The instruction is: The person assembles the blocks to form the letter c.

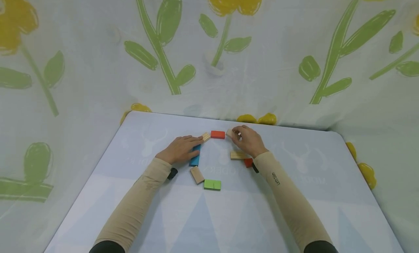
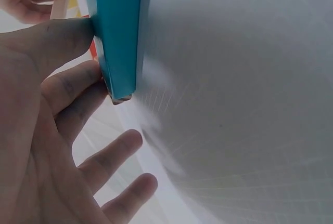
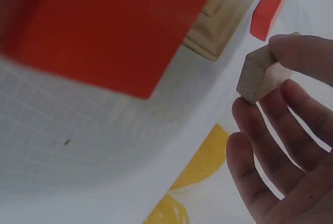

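Observation:
My right hand (image 1: 249, 141) pinches a plain wooden block (image 3: 255, 73) between thumb and fingers, at the right end of a red block (image 1: 218, 135). On the left side, my left hand (image 1: 180, 150) lies with fairly straight fingers against a blue block (image 1: 195, 156) and a striped wooden block (image 1: 206, 137). The left wrist view has the thumb touching the side of the blue block, with the outer fingers spread. Beneath the right wrist, a light wooden block (image 1: 237, 155) sits beside a second red block (image 1: 248, 162), partly hidden by the sleeve.
Nearer the body, another wooden block (image 1: 197, 175) lies at a slant beside a green block (image 1: 212, 185). Together the blocks form a loose ring on the white table (image 1: 157, 224). Behind the table's far edge hangs a flower-patterned cloth (image 1: 262, 74).

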`<state>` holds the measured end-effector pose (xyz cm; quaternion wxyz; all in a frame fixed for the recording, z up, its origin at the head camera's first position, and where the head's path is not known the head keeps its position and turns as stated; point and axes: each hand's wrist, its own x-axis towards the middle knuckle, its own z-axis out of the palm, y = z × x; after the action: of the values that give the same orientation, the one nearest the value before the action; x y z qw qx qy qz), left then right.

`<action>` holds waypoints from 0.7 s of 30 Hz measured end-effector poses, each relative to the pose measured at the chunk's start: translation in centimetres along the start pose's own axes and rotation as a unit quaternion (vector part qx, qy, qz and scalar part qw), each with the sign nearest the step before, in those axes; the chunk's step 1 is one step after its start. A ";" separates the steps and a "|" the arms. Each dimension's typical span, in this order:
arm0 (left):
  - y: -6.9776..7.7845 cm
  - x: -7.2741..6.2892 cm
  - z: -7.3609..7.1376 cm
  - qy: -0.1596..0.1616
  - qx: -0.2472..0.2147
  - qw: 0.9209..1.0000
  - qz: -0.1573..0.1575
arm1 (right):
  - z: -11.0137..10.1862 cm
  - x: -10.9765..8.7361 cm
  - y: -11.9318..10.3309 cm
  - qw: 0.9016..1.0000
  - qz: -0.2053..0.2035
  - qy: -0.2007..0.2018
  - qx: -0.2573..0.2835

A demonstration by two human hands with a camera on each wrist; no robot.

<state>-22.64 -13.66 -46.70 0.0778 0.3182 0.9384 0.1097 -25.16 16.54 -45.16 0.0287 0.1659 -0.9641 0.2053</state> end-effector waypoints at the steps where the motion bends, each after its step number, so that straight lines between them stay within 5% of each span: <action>1: 0.0 0.0 0.0 0.000 0.000 1.000 0.000 | 0.0 0.0 -0.1 1.000 0.004 -0.006 -0.003; 21: 0.0 -0.2 -0.1 -0.001 -0.005 1.000 -0.002 | -0.1 0.8 0.2 0.995 0.046 -0.083 -0.005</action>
<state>-22.51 -13.75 -46.62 0.0801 0.3162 0.9384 0.1143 -26.01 16.46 -45.01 -0.0600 0.1374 -0.9708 0.1871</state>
